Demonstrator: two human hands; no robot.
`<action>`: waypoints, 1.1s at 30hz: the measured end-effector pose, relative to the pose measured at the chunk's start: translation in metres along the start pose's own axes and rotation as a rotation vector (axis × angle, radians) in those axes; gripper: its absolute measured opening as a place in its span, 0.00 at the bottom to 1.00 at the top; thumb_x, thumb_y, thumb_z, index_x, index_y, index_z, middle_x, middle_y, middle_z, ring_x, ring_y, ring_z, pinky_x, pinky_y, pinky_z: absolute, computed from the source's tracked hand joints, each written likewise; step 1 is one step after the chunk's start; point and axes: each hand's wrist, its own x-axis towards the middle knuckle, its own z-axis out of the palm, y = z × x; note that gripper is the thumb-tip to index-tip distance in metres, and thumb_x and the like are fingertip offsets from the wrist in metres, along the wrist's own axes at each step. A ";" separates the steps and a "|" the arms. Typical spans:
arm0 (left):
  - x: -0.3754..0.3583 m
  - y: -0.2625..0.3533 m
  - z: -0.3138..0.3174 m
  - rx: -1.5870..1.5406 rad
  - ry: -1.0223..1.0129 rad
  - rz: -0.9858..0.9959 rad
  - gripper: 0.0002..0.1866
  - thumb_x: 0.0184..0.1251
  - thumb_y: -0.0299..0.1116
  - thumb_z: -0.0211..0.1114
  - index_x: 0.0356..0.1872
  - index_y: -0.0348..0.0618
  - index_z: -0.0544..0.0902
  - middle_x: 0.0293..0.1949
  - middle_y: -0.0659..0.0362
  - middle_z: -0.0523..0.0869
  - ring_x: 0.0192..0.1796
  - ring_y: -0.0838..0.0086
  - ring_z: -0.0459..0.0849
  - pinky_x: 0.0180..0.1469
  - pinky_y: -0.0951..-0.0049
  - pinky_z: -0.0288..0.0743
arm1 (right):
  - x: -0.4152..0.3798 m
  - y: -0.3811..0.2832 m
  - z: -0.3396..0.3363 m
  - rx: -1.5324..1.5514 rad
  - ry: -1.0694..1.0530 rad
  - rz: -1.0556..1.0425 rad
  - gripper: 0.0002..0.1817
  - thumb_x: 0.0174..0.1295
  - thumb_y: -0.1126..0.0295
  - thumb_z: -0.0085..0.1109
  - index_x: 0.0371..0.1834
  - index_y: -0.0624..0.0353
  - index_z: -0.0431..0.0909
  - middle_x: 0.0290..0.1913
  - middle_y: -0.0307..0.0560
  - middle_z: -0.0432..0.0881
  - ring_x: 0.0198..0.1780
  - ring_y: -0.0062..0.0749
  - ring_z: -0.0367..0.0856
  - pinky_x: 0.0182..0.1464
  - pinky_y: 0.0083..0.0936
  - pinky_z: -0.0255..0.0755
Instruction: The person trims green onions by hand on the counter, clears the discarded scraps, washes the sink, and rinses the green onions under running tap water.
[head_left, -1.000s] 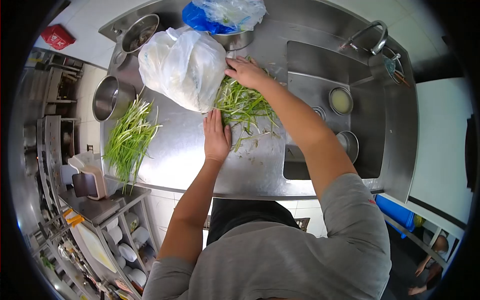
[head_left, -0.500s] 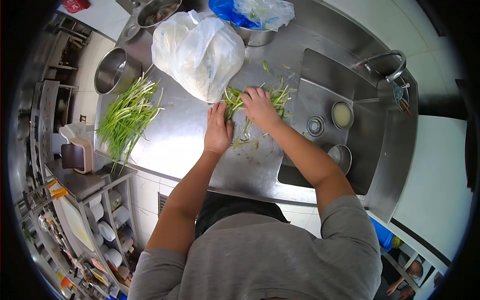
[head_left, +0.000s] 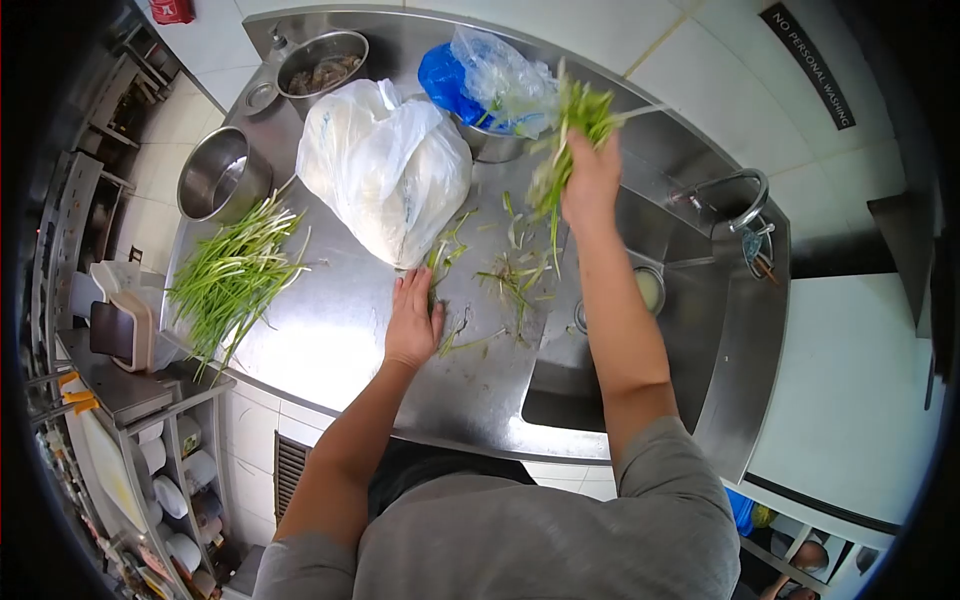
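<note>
My right hand [head_left: 592,185] is raised near the back edge of the steel counter, closed round a bunch of green trimmings [head_left: 575,120] that is blurred by motion. My left hand [head_left: 412,320] lies flat on the counter [head_left: 330,310], its fingertips beside a few green scraps and just below a full white plastic bag [head_left: 385,165]. More loose scraps [head_left: 515,278] lie between the hands. On the left of the counter is a pile of long green stalks with white ends [head_left: 235,280].
A steel pot [head_left: 222,175] and a bowl with dark contents [head_left: 322,65] stand at the back left. Blue and clear bags [head_left: 480,85] top another pot. At right are the sink [head_left: 680,330] and faucet [head_left: 745,205]. A person [head_left: 808,558] is partly visible at lower right.
My right hand has lifted from the counter toward the back right, now holding a bunch of greens. Fewer scraps lie on the counter. The view has shifted; my left hand still rests by the bag.
</note>
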 end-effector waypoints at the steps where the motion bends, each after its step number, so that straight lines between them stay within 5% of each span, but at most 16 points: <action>1: -0.001 -0.001 0.001 0.000 0.000 0.002 0.30 0.63 0.29 0.54 0.66 0.35 0.59 0.65 0.45 0.66 0.70 0.51 0.59 0.72 0.52 0.46 | 0.017 -0.014 0.017 0.119 0.028 -0.092 0.20 0.60 0.79 0.51 0.57 0.60 0.66 0.47 0.43 0.76 0.44 0.29 0.75 0.47 0.26 0.69; 4: -0.001 -0.003 0.001 -0.005 -0.018 -0.010 0.30 0.62 0.29 0.54 0.66 0.35 0.59 0.65 0.44 0.65 0.70 0.50 0.59 0.72 0.51 0.46 | 0.081 -0.026 0.064 0.318 0.159 -0.378 0.20 0.60 0.79 0.50 0.57 0.62 0.65 0.47 0.46 0.75 0.47 0.31 0.74 0.50 0.30 0.70; 7: 0.000 -0.007 0.004 0.004 -0.023 -0.007 0.30 0.61 0.28 0.54 0.65 0.35 0.60 0.65 0.44 0.65 0.69 0.50 0.59 0.72 0.51 0.45 | 0.132 -0.005 0.097 0.050 0.452 -0.539 0.16 0.61 0.77 0.49 0.51 0.67 0.64 0.47 0.57 0.75 0.47 0.44 0.75 0.52 0.33 0.66; 12: 0.001 -0.007 0.002 0.004 -0.057 -0.028 0.29 0.60 0.27 0.55 0.64 0.36 0.61 0.65 0.45 0.66 0.69 0.50 0.59 0.73 0.51 0.45 | 0.148 0.115 0.063 -1.056 -0.322 -0.510 0.14 0.59 0.77 0.47 0.50 0.64 0.67 0.48 0.67 0.74 0.51 0.63 0.72 0.54 0.46 0.67; 18: 0.003 -0.008 0.002 0.004 -0.070 -0.031 0.29 0.60 0.28 0.55 0.64 0.37 0.61 0.64 0.44 0.66 0.69 0.49 0.59 0.72 0.50 0.46 | 0.149 0.124 0.055 -1.378 -0.545 -0.291 0.15 0.61 0.73 0.43 0.51 0.61 0.70 0.49 0.61 0.75 0.52 0.59 0.73 0.56 0.47 0.67; 25: 0.001 -0.014 0.003 -0.046 -0.051 -0.026 0.28 0.59 0.27 0.55 0.63 0.37 0.63 0.65 0.46 0.66 0.70 0.52 0.59 0.72 0.50 0.46 | 0.171 0.138 0.059 -1.564 -0.416 -0.289 0.17 0.63 0.68 0.43 0.53 0.58 0.72 0.52 0.58 0.76 0.54 0.58 0.73 0.57 0.48 0.67; 28: 0.001 -0.011 0.002 -0.018 -0.051 -0.030 0.28 0.59 0.28 0.55 0.63 0.37 0.63 0.65 0.46 0.66 0.70 0.53 0.59 0.73 0.51 0.46 | 0.187 0.130 0.063 -1.649 -0.567 -0.123 0.19 0.63 0.65 0.46 0.56 0.56 0.72 0.56 0.59 0.74 0.57 0.54 0.73 0.59 0.42 0.67; 31: 0.000 -0.010 0.001 -0.033 -0.059 -0.044 0.28 0.59 0.28 0.55 0.63 0.37 0.63 0.65 0.46 0.65 0.70 0.53 0.58 0.73 0.51 0.46 | 0.190 0.078 0.072 -1.821 -0.910 -0.188 0.21 0.63 0.59 0.50 0.59 0.51 0.73 0.58 0.57 0.75 0.58 0.46 0.74 0.59 0.34 0.68; 33: -0.002 -0.011 0.002 -0.034 -0.050 -0.043 0.27 0.59 0.28 0.55 0.62 0.37 0.64 0.64 0.45 0.66 0.70 0.51 0.58 0.73 0.51 0.45 | 0.189 0.046 0.074 -1.520 -0.843 -0.089 0.20 0.62 0.57 0.53 0.55 0.51 0.77 0.54 0.54 0.79 0.54 0.42 0.77 0.57 0.31 0.70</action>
